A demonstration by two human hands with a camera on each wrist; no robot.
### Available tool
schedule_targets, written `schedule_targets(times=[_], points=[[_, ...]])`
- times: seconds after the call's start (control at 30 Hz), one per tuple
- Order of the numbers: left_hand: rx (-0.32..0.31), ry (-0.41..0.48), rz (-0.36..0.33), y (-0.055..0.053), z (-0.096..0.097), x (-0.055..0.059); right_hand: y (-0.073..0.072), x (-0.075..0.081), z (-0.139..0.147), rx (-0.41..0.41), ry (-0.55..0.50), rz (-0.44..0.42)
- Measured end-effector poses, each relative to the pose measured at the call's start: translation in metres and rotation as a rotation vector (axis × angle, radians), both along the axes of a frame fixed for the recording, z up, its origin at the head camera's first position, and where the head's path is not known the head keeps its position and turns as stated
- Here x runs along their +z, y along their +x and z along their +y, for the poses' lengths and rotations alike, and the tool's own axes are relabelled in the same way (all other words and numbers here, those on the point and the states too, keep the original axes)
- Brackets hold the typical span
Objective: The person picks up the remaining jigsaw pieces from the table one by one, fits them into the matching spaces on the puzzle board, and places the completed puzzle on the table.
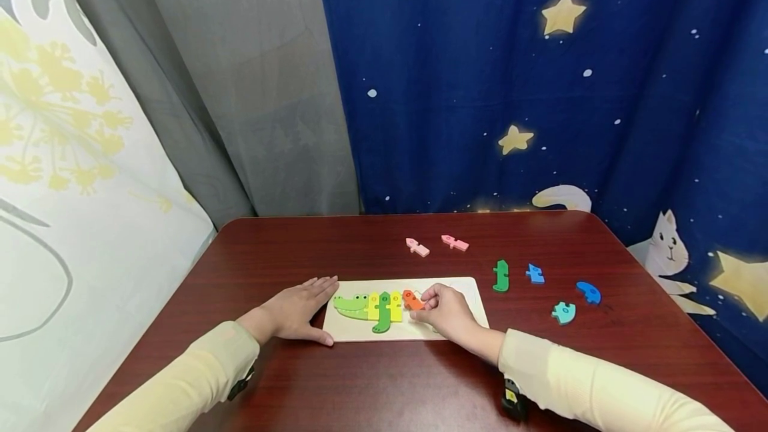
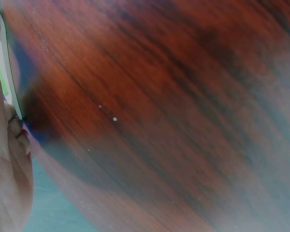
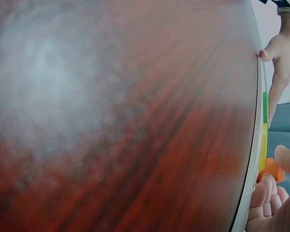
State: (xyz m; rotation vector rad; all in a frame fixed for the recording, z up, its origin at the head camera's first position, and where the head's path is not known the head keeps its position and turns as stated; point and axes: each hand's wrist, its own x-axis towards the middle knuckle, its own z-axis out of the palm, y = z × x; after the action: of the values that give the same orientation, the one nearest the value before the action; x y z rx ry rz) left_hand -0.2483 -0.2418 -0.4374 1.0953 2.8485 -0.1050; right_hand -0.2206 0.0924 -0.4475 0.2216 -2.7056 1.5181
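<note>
A pale wooden puzzle board (image 1: 354, 334) lies on the table with a crocodile partly laid out on it. From the left come a light green head (image 1: 350, 307), a yellow piece (image 1: 373, 307), a green leg piece (image 1: 383, 319) and another yellow piece (image 1: 396, 307). My right hand (image 1: 451, 315) pinches an orange puzzle piece (image 1: 411, 299) beside that second yellow one. In the right wrist view the orange piece (image 3: 272, 170) shows tilted between thumb and fingers. My left hand (image 1: 301, 310) rests on the board's left edge, fingers extended.
Two pink pieces (image 1: 417, 247) lie behind the board. To its right are a green piece (image 1: 501, 276), a small blue piece (image 1: 535, 274), a curved blue piece (image 1: 589, 293) and a teal piece (image 1: 564, 313). Curtains hang behind the dark red table (image 1: 360, 385).
</note>
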Motion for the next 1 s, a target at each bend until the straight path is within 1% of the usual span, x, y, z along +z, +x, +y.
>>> schedule_targets(times=[0.17,0.33,0.47,0.57,0.77,1.0], points=[[0.003,-0.003,0.002,0.0002,0.0,-0.0007,-0.0019,-0.001,0.0003,0.03,-0.013,-0.004],[0.004,-0.002,0.004,0.0005,-0.0002,-0.0011,-0.0032,-0.0014,-0.0006,0.058,-0.002,0.025],[-0.012,0.01,0.009,0.0006,-0.0005,-0.0008,-0.004,-0.002,-0.0014,0.067,-0.01,0.031],[-0.01,0.006,0.007,0.0006,0.0001,-0.0004,-0.0042,-0.003,-0.0017,0.07,-0.007,0.034],[-0.008,0.004,0.014,0.0007,0.0005,-0.0009,-0.0034,-0.0036,-0.0029,0.088,0.022,0.062],[-0.008,0.001,0.018,0.0008,0.0009,-0.0008,-0.004,-0.0046,-0.0055,0.085,0.065,0.084]])
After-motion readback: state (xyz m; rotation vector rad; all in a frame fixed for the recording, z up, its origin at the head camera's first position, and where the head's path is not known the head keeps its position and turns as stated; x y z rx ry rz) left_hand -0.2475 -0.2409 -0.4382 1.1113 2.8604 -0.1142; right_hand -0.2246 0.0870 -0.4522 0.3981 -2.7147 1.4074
